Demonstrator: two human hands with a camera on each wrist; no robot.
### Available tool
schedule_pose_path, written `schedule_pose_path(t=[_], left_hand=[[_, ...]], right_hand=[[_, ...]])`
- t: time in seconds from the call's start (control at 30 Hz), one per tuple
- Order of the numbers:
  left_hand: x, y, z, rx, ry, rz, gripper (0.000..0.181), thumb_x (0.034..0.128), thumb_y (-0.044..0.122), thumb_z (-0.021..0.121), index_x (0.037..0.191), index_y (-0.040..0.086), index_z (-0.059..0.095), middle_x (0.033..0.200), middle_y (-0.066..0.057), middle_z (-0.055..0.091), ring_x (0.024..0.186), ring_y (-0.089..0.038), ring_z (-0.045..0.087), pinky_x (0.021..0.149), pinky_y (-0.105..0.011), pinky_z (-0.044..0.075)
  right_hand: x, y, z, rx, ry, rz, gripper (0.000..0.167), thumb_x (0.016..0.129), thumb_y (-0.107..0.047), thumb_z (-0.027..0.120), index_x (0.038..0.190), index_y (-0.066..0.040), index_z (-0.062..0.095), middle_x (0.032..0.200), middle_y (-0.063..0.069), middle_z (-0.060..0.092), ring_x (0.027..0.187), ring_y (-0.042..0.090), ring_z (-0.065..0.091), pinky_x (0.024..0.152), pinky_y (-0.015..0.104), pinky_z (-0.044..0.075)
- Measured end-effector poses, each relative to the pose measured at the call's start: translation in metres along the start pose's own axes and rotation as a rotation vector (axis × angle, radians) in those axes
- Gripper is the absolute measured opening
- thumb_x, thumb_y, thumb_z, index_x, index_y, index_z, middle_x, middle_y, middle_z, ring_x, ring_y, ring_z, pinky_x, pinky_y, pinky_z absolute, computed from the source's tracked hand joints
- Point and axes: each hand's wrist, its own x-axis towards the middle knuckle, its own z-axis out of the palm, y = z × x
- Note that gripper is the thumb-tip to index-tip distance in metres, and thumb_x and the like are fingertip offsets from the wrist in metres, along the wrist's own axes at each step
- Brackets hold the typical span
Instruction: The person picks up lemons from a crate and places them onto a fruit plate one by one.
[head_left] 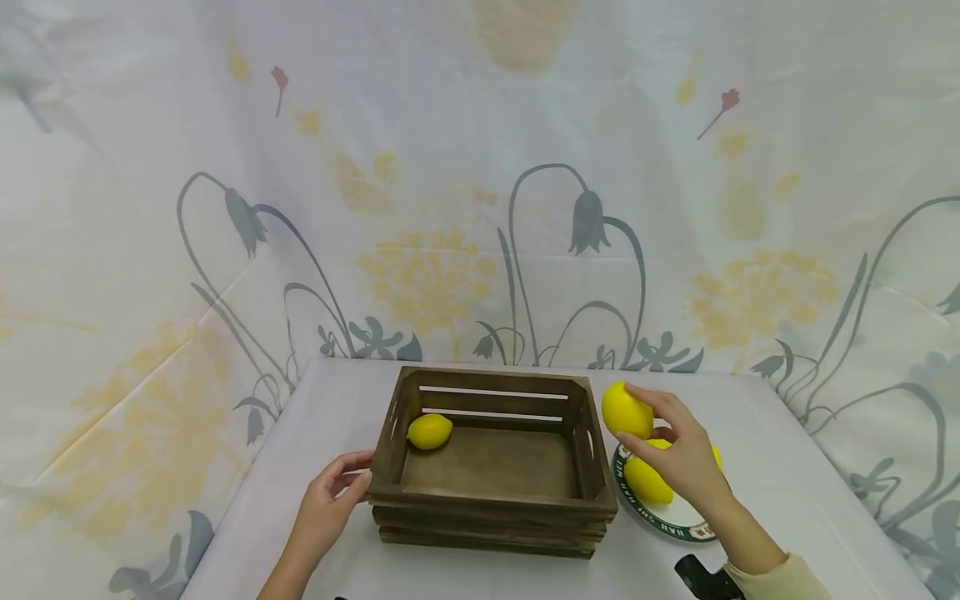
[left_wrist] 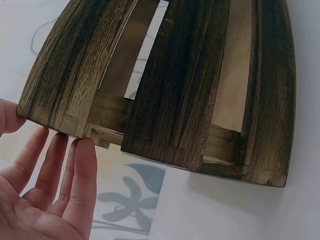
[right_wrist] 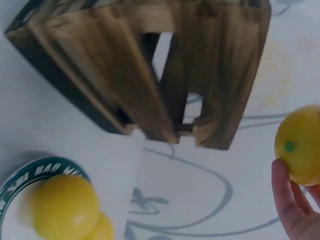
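A slatted wooden crate (head_left: 487, 500) stands on the white table, with one lemon (head_left: 430, 432) inside near its left wall. My left hand (head_left: 327, 505) grips the crate's near left corner by thumb and fingertips; the left wrist view shows the fingertips against the slat ends. Beyond the crate's right wall, my right hand (head_left: 686, 450) holds a second lemon (head_left: 627, 410) between thumb and fingers, raised above a plate (head_left: 671, 529). The right wrist view shows this lemon (right_wrist: 300, 145) with its green stem end. More lemons (head_left: 649, 483) lie on the plate, partly hidden by the hand.
The plate has a dark green rim with white lettering and sits close to the crate's right side. A black object (head_left: 705, 577) is by the right wrist. Floral-patterned cloth (head_left: 480, 208) hangs behind and along both sides of the table.
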Motion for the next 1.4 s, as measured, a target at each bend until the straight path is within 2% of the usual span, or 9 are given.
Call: schedule_pose_path(t=[0.17, 0.37, 0.63, 0.73, 0.83, 0.97, 1.13, 1.23, 1.4], left_hand=[[0.000, 0.000, 0.000, 0.007, 0.001, 0.002, 0.028, 0.0898, 0.006, 0.060, 0.116, -0.003, 0.058, 0.114, -0.017, 0.058, 0.088, -0.010, 0.059, 0.071, -0.026, 0.054], [0.001, 0.000, 0.001, 0.014, 0.003, -0.005, 0.027, 0.0894, 0.005, 0.060, 0.116, -0.003, 0.059, 0.114, -0.017, 0.058, 0.087, -0.010, 0.059, 0.071, -0.026, 0.054], [0.001, 0.001, 0.000, 0.017, 0.006, 0.000, 0.027, 0.0893, 0.007, 0.061, 0.115, -0.002, 0.059, 0.113, -0.017, 0.059, 0.087, -0.010, 0.059, 0.071, -0.025, 0.054], [0.002, 0.000, 0.001, 0.006, 0.005, 0.001, 0.027, 0.0890, 0.006, 0.061, 0.115, -0.003, 0.059, 0.113, -0.017, 0.059, 0.087, -0.010, 0.059, 0.071, -0.026, 0.054], [0.003, 0.000, 0.002, -0.007, 0.001, 0.008, 0.027, 0.0890, 0.005, 0.060, 0.115, -0.004, 0.059, 0.113, -0.017, 0.059, 0.088, -0.010, 0.059, 0.071, -0.026, 0.054], [0.002, 0.001, 0.003, -0.015, 0.007, 0.022, 0.027, 0.0888, 0.003, 0.060, 0.115, -0.004, 0.059, 0.112, -0.017, 0.059, 0.087, -0.009, 0.059, 0.070, -0.026, 0.054], [0.000, 0.001, 0.003, -0.021, 0.002, 0.030, 0.029, 0.0894, 0.005, 0.060, 0.116, -0.006, 0.057, 0.113, -0.019, 0.058, 0.087, -0.008, 0.058, 0.070, -0.026, 0.054], [0.000, 0.000, 0.003, -0.016, 0.007, 0.020, 0.028, 0.0891, 0.004, 0.060, 0.115, -0.005, 0.058, 0.113, -0.018, 0.058, 0.087, -0.008, 0.059, 0.070, -0.026, 0.054], [-0.001, 0.000, 0.002, 0.003, 0.018, 0.020, 0.027, 0.0892, 0.005, 0.060, 0.115, -0.003, 0.059, 0.113, -0.017, 0.059, 0.087, -0.008, 0.059, 0.070, -0.025, 0.053]], right_hand=[[-0.014, 0.016, -0.007, -0.023, -0.010, 0.138, 0.057, 0.075, -0.005, 0.077, 0.126, -0.005, 0.052, 0.117, 0.015, 0.054, 0.086, 0.005, 0.053, 0.066, 0.016, 0.052], [-0.030, 0.034, -0.011, -0.085, -0.023, 0.239, 0.056, 0.075, -0.012, 0.078, 0.123, -0.003, 0.050, 0.117, 0.015, 0.054, 0.090, 0.011, 0.054, 0.067, 0.018, 0.052], [-0.046, 0.056, -0.017, -0.043, -0.087, 0.404, 0.062, 0.078, -0.022, 0.076, 0.128, -0.001, 0.045, 0.124, 0.020, 0.049, 0.101, 0.035, 0.052, 0.072, 0.015, 0.048], [-0.050, 0.063, -0.021, -0.058, -0.102, 0.439, 0.063, 0.078, -0.025, 0.076, 0.128, -0.002, 0.045, 0.125, 0.021, 0.049, 0.102, 0.037, 0.053, 0.071, 0.021, 0.051], [-0.054, 0.072, -0.026, -0.083, -0.109, 0.476, 0.065, 0.078, -0.029, 0.076, 0.129, -0.002, 0.046, 0.125, 0.023, 0.049, 0.101, 0.038, 0.054, 0.072, 0.032, 0.054], [-0.061, 0.083, -0.031, -0.095, -0.146, 0.565, 0.070, 0.079, -0.035, 0.074, 0.131, 0.000, 0.043, 0.130, 0.028, 0.043, 0.105, 0.043, 0.051, 0.074, 0.043, 0.053], [-0.071, 0.094, -0.033, -0.091, -0.161, 0.703, 0.076, 0.079, -0.039, 0.073, 0.134, 0.002, 0.040, 0.131, 0.029, 0.037, 0.110, 0.045, 0.046, 0.072, 0.035, 0.054], [-0.076, 0.100, -0.035, -0.086, -0.159, 0.756, 0.079, 0.079, -0.043, 0.071, 0.135, 0.003, 0.039, 0.132, 0.030, 0.036, 0.112, 0.046, 0.045, 0.072, 0.032, 0.054], [-0.082, 0.112, -0.034, -0.075, -0.197, 0.800, 0.085, 0.077, -0.046, 0.072, 0.135, 0.005, 0.039, 0.131, 0.033, 0.037, 0.109, 0.044, 0.048, 0.074, 0.036, 0.054]])
